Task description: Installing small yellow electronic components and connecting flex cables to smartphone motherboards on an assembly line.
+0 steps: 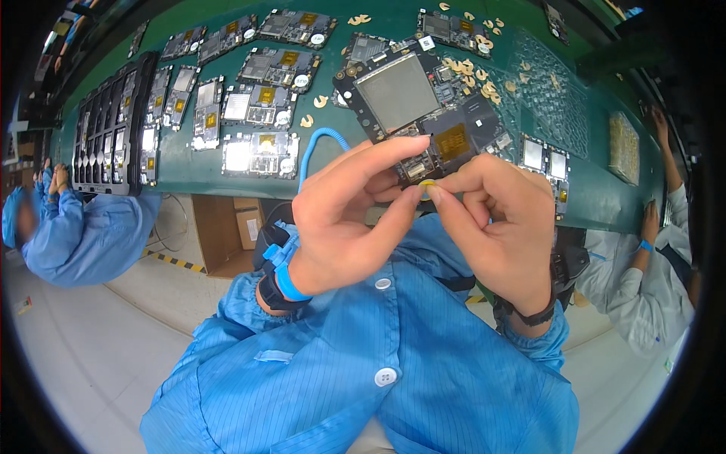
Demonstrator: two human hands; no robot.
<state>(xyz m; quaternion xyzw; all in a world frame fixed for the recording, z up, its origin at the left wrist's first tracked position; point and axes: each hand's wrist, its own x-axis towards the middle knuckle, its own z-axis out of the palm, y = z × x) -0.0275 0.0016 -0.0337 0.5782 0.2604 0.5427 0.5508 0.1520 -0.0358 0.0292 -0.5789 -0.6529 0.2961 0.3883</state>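
Left hand: fingers curl around circuit board, upper centre; some fingertips hidden.
Right hand: pinching yellow piece, partly covered.

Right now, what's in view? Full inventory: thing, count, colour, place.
table: one, green, across the upper half
held board: one, dark with grey shield, upper centre
small piece: one, yellow, pinched, centre
loose boards: over ten, dark, mostly upper left
tray: one, black, left
C-shaped bits: many, tan, upper middle and right
plastic sheeting: count unclear, clear, upper right
pack: one, clear and yellowish, right
cord: one, blue, left of centre
cardboard: at least one box, brown, below table
co-workers: at least two, blue left, white right
coat: one, blue, bottom
wristbands: black both wrists, blue left
left hand: one, bare, centre
right hand: one, bare, right of centre
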